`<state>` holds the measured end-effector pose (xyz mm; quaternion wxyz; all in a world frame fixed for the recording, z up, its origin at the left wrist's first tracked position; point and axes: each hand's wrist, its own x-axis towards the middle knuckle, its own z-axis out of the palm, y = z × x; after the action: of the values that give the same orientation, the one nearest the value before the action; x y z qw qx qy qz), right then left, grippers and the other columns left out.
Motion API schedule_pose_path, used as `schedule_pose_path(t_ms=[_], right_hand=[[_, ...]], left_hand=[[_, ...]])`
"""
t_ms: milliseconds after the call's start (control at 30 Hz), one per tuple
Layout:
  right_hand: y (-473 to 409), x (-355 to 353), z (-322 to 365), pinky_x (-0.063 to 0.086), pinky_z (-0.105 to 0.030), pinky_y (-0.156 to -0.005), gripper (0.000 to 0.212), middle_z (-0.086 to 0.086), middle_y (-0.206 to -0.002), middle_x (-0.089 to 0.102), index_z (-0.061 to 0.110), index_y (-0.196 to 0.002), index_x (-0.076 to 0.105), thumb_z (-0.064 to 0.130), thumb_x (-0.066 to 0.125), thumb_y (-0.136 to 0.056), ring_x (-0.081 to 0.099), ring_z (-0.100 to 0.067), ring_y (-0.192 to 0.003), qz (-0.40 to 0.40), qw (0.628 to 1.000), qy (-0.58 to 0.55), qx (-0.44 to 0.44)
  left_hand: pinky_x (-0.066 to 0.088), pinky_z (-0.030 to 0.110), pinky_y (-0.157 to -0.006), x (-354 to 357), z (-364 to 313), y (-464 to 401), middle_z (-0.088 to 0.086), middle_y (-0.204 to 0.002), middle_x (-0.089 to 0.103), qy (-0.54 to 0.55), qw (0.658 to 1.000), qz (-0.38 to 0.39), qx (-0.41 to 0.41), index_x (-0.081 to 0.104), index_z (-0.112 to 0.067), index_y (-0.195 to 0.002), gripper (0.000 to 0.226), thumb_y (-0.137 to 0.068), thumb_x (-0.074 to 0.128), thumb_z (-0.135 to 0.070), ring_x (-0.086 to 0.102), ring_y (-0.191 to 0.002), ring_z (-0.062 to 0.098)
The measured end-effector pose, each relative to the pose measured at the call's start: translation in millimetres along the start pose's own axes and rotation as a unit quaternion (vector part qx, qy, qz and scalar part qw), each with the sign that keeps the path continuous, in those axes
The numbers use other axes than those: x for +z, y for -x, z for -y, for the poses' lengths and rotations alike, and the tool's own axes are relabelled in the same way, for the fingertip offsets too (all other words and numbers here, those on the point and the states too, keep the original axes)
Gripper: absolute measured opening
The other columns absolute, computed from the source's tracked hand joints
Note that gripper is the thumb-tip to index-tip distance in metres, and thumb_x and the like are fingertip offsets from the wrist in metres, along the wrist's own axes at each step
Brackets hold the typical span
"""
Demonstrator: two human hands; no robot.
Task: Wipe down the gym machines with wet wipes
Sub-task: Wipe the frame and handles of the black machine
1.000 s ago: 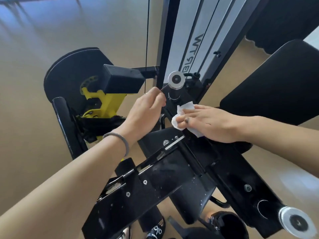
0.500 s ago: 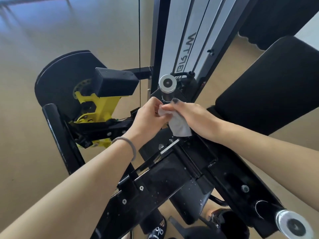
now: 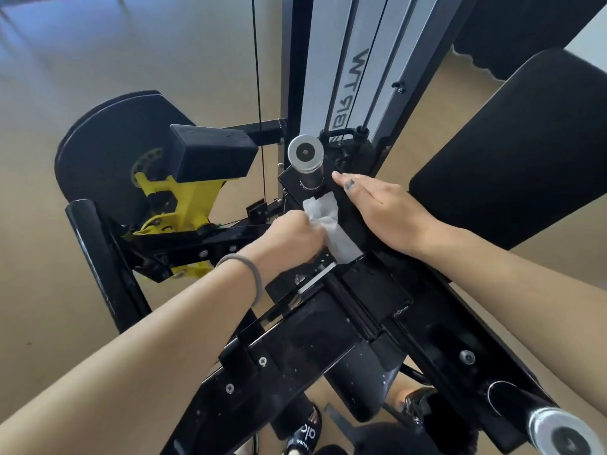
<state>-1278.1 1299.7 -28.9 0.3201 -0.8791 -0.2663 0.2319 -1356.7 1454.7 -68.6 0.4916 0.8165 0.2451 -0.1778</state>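
Note:
A white wet wipe (image 3: 330, 226) hangs over the black frame of the gym machine (image 3: 315, 349), just below a chrome-capped peg (image 3: 306, 153). My left hand (image 3: 289, 238) grips the wipe's left edge with curled fingers. My right hand (image 3: 384, 211) lies flat with straight fingers on the black frame right of the wipe, its fingertips near the peg. A grey band circles my left wrist.
A yellow bracket (image 3: 184, 205), a black block (image 3: 210, 156) and a black disc (image 3: 108, 152) stand at the left. The black seat pad (image 3: 519, 149) is at the right. A grey weight column with cables (image 3: 348, 67) rises behind. Another chrome cap (image 3: 565, 433) sits bottom right; my sandalled feet show below.
The wipe has passed from my right hand to my left hand. My right hand let go, straightened and moved right onto the frame. My left hand dropped slightly with the wipe.

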Motion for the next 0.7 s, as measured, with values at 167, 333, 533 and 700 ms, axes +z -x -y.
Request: schedule_pose_path(t_ms=[167,333,533,700], right_hand=[[0.3,-0.7,-3.4,0.025,-0.021,-0.116,0.046,0.023,-0.150,0.048,0.038,-0.147,0.049,0.050,0.030,-0.107,0.036,0.002,-0.142,-0.011,1.000,-0.006,0.017],[2.0,-1.8,-0.1,0.023,-0.017,-0.113,0.047,0.023,-0.151,0.047,0.037,-0.148,0.048,0.050,0.029,-0.107,0.035,0.003,-0.143,-0.008,0.999,-0.026,0.022],[4.3,-1.1,3.2,0.017,-0.003,-0.095,0.050,0.023,-0.152,0.045,0.040,-0.145,0.052,0.054,0.022,-0.107,0.032,0.006,-0.139,-0.017,0.997,-0.068,0.043],[4.0,-0.5,2.6,0.016,-0.014,-0.104,0.052,0.021,-0.154,0.042,0.043,-0.144,0.052,0.057,0.019,-0.106,0.029,0.000,-0.146,-0.016,0.995,-0.085,0.047]], left_hand=[[0.064,0.033,-0.078,11.3,0.2,-5.8,0.019,-0.101,0.068,0.325,0.938,-0.031,-0.113,0.062,0.005,-0.115,0.019,-0.099,0.053,-0.001,0.071,-0.085,0.025],[0.061,0.049,-0.089,-10.2,-2.2,-23.9,0.015,-0.096,0.076,0.394,0.896,-0.164,-0.120,0.073,-0.002,-0.104,0.021,-0.088,0.059,-0.005,0.075,-0.091,0.033],[0.064,0.044,-0.081,-9.7,-15.2,-3.5,0.024,-0.102,0.074,0.327,0.932,-0.111,-0.105,0.074,-0.001,-0.091,0.025,-0.083,0.051,0.002,0.075,-0.089,0.033],[0.063,0.036,-0.084,-15.1,-19.4,-3.3,0.021,-0.106,0.072,0.309,0.943,-0.065,-0.103,0.070,0.000,-0.103,0.018,-0.087,0.062,0.002,0.074,-0.094,0.029]])
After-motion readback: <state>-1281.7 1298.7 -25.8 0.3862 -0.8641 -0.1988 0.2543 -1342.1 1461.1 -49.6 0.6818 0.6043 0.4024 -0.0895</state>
